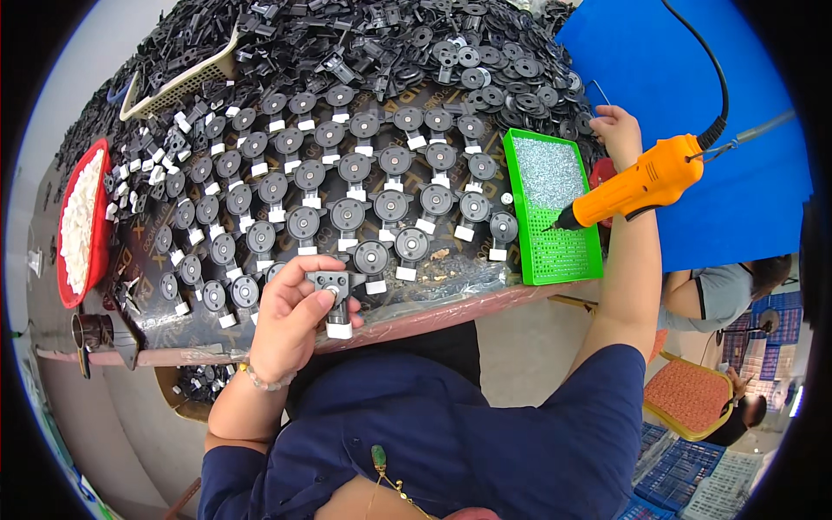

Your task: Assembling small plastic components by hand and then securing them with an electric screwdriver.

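Between the thumb and fingers of my left hand [293, 303] is a black plastic bracket [334, 282] with a white end piece pointing down toward me, held over the table's near edge. My right hand [617, 134] is stretched out to the far right, its fingers drawn together beside the pile of black discs [529, 95]. A thin bent metal rod [601, 92] shows at those fingers; whether they hold it or a disc is unclear. An orange electric screwdriver [637, 186] hangs in front of my right forearm, its tip over a green tray [563, 247] of small silvery screws.
Rows of black disc-topped assemblies [354, 167] with white ends cover the table. Black parts [295, 43] heap up behind, around a cream basket [186, 82]. A red tray [104, 217] of white pieces sits left. A blue sheet [737, 208] lies right; another person [715, 299] is beyond.
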`<state>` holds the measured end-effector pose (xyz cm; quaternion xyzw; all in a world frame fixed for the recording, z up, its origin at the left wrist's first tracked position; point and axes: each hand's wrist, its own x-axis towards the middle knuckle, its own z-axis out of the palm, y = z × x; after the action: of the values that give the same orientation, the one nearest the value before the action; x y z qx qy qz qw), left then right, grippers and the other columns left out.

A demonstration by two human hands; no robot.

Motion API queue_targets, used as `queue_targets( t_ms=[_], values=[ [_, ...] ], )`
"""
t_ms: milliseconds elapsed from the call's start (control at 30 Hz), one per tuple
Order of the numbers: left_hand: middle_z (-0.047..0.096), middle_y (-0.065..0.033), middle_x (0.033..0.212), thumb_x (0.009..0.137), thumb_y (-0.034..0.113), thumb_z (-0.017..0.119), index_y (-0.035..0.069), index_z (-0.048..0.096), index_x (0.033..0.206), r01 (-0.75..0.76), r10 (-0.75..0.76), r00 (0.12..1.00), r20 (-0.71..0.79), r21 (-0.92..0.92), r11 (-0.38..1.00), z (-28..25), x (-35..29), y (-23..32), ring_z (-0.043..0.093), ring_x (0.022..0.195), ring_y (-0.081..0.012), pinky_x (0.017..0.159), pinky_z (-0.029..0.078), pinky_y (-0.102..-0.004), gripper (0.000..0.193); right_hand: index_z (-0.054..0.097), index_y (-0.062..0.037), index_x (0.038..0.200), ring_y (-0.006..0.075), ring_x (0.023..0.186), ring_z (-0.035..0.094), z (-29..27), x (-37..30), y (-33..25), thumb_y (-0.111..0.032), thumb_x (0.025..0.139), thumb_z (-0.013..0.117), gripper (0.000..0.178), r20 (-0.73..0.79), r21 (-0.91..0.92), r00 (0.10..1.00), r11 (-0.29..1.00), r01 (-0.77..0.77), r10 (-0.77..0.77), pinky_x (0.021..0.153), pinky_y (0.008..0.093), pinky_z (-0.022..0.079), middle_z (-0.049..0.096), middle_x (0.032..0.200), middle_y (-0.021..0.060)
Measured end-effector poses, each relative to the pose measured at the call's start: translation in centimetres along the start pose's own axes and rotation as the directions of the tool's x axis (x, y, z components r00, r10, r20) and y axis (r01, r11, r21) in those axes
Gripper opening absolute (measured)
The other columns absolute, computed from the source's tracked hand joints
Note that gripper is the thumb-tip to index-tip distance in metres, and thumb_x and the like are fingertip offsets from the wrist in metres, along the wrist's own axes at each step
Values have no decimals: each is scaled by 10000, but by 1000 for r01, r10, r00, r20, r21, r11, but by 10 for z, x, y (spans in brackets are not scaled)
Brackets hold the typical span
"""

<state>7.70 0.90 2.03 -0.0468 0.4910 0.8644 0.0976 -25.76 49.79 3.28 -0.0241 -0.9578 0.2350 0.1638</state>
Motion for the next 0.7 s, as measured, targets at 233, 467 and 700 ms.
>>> queue_targets(
  t_ms=[233,467,700],
  values=[
    [681,-136,964,969,132,632,-24,519,1274,38,-39,999,20,13,999,12,8,-2,712,831,-220,726,624,-375,360,704,-24,1095,83,721,628,-9,-28,4,-100,901,716,209,164,422,976,884,-199,141,647,219,499,695,868,-7],
    [687,-144,982,973,139,633,-18,518,1282,51,-51,998,43,16,999,8,7,2,722,803,-236,729,621,-366,365,698,-54,1054,116,914,643,-9,-25,9,-139,918,692,160,104,468,980,861,-198,169,779,245,526,697,1009,31],
    [685,-172,1167,1017,86,564,-1,502,1352,13,-12,1000,22,-33,999,-2,5,1,713,1013,-260,857,603,-375,352,600,124,1160,334,1106,650,-72,-76,-49,-50,943,542,284,-359,918,930,212,336,78,939,413,563,636,1218,263]
  ],
)
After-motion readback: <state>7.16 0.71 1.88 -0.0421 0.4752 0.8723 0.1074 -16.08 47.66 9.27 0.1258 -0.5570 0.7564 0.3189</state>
